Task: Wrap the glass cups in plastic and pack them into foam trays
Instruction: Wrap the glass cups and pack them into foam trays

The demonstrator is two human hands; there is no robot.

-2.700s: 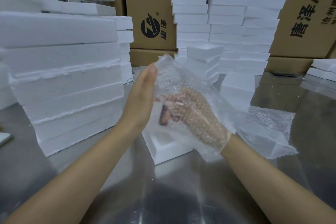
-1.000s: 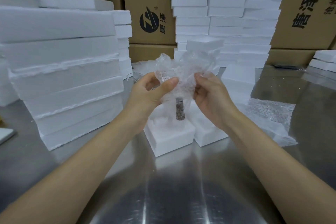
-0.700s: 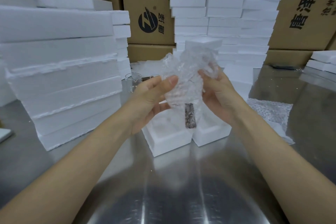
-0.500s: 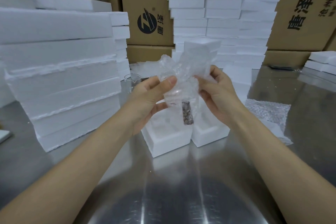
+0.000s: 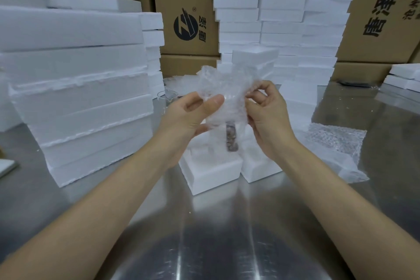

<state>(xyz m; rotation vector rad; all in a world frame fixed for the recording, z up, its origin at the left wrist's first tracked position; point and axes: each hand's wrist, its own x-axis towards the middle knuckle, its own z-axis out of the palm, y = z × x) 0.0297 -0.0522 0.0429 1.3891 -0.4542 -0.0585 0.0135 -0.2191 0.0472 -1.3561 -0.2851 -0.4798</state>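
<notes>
I hold a glass cup wrapped in clear bubble wrap (image 5: 227, 100) at chest height above the table. My left hand (image 5: 188, 118) grips the bundle from the left, thumb across its front. My right hand (image 5: 266, 118) pinches the loose wrap at the bundle's upper right. A dark speckled stem-like part (image 5: 231, 138) hangs below the bundle. Directly beneath stand two small open foam trays, one to the left (image 5: 213, 175) and one to the right (image 5: 261, 168). The cup itself is mostly hidden by the wrap.
Tall stacks of white foam trays stand left (image 5: 77, 88) and behind (image 5: 284, 18), in front of cardboard boxes (image 5: 188, 7). Loose bubble wrap sheets (image 5: 336, 145) lie at right. Bare glass cups (image 5: 168, 96) stand behind my left hand. The steel table (image 5: 216, 234) stretches toward me.
The flat bubble wrap sheet draped over my right hand has been gathered into a bundle round the cup. Both hands now hold it, and my right fingers have shifted to pinch the top edge.
</notes>
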